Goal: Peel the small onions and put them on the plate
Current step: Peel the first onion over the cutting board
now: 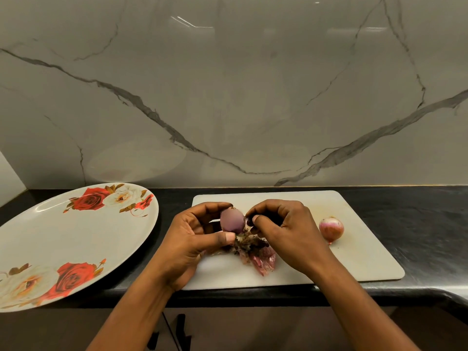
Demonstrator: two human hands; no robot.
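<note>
Head view, held onion: the small onion is being held just above the far left part of the cutting board, to the right of the plate.
Left hand: the onion is being gripped by the left hand, with the fingers curled over it and the thumb under it.
Right hand: a dark shred of skin at the onion's right end is being pinched by the right hand.
Risk of slipping: the bared purple surface is looking smooth, so with a hard pull the onion is likely being pushed out of the grip.
Risk of tearing: the skin seems thin and dry, so it may be breaking short, with bits being left behind.
Risk of rolling: the second onion, round and glossy, is lying near the right wrist and could be nudged.
Peels: a crumpled, papery heap is lying under the hands.
Board: flat, white, with rounded corners.
Plate: wide, shiny, rose-printed, with no onion being seen on it.
Counter: dark and stone-like.
</note>
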